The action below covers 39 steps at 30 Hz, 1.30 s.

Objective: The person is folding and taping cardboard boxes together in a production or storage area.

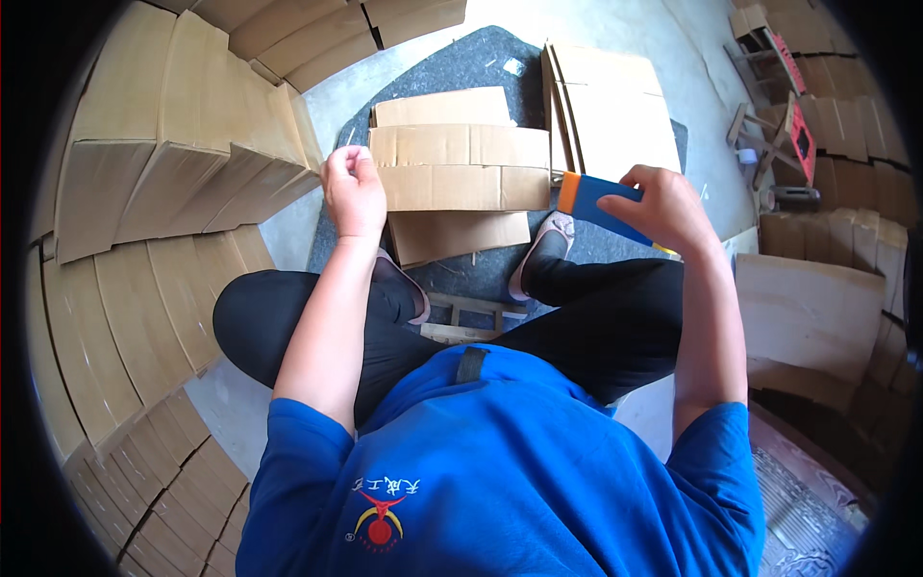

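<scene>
Cartons [202, 106] stand stacked left of the left hand [354, 199], its fingers curled; whether they pinch anything I cannot tell. Just right of it lies a brown box [461, 186]; beyond, the right hand [671, 207] grips a blue block [592, 200], orange end beside the box.

Blue short-sleeved shirt [558, 452], black trousers [615, 322]

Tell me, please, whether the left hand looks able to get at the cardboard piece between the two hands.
Probably yes: the left hand is at the left end of the cardboard piece, and nothing visible stands between them. The right hand, holding a blue tool, is near the other end.
</scene>
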Available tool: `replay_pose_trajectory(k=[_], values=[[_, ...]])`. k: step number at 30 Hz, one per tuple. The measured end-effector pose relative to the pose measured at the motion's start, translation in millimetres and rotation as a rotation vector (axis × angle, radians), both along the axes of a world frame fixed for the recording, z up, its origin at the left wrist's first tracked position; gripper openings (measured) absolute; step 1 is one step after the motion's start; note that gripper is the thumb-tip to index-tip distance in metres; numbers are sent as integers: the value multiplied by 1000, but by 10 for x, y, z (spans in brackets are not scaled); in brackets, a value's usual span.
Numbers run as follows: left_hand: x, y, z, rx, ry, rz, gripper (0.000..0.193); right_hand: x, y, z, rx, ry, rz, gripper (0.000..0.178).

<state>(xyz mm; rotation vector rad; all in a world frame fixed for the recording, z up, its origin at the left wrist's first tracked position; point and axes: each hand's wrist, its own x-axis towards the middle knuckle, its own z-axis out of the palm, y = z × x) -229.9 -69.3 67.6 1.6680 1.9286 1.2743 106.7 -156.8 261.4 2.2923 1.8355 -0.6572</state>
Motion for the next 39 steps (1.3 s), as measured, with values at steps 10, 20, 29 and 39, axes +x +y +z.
replay_pose_trajectory(k=[10,20,29,39], values=[[497,-758,821,-1031,-1406,-684,62,-440,-279,-9,85,743,75,58],[170,-748,720,-1050,-1620,-822,50,-498,-359,-486,62,988,-81,35],[-113,-569,592,-977,-1232,-427,18,-914,-62,-276,61,715,-30,46],[-653,377,414,-826,-822,-135,22,-1318,697,-139,112,267,36,43]])
